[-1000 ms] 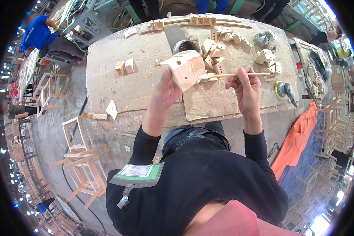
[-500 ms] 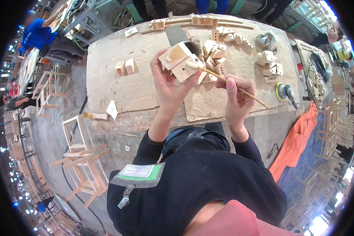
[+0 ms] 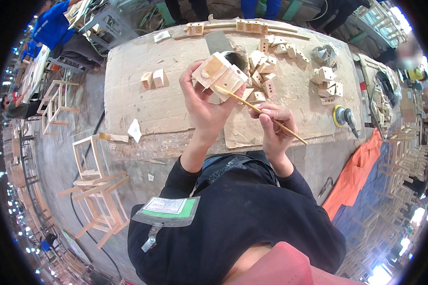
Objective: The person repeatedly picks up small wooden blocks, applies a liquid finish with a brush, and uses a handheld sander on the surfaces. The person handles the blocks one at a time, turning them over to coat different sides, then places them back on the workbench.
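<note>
My left hand (image 3: 203, 114) is wrapped round a pair of pale wooden blocks (image 3: 215, 65) and holds them up over the table, side by side. Cream-coloured paste shows on their upper faces, and a drilled hole is visible in the nearer one. Between the thumb and fingers of my right hand (image 3: 277, 124) is a thin wooden stick (image 3: 246, 103). Its far tip touches the nearer block close to my left thumb. Just beyond the blocks, partly hidden by them, is a round dark-mouthed container (image 3: 237, 58) beside a flat grey piece (image 3: 217, 42).
Drilled wooden blocks (image 3: 268, 87) lie heaped on the cardboard-covered table (image 3: 169, 111), with more at the right and two at the left. A disc sander (image 3: 340, 115) rests near the right edge. Wooden chair frames (image 3: 100, 190) stand on the left floor; people are beyond the table.
My right hand has shifted left and slightly down, drawing the stick's tip across the nearer block toward its left edge. The paste blob at the tip looks smaller. My left hand keeps its grip.
</note>
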`<move>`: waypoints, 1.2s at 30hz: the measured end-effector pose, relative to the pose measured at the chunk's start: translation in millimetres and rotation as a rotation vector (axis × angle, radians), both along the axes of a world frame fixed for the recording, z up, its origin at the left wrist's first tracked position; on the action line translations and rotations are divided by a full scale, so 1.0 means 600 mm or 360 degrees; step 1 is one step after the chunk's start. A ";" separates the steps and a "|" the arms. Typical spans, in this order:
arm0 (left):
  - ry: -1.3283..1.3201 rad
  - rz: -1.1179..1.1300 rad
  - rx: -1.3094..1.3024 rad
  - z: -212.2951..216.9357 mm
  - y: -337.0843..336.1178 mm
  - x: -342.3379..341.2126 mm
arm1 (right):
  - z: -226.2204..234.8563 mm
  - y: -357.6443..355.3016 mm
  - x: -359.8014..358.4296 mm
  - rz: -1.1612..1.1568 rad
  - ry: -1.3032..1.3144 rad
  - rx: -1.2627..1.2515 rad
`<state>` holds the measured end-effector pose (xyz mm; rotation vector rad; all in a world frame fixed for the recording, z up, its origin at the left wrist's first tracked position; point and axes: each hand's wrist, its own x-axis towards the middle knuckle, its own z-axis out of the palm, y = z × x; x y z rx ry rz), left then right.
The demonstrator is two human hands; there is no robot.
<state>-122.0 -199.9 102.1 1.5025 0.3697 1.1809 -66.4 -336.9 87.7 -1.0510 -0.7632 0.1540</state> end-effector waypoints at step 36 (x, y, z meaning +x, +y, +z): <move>-0.0241 -0.0217 -0.0060 0.001 0.004 -0.012 | 0.046 0.002 0.019 -0.0196 0.0415 0.0003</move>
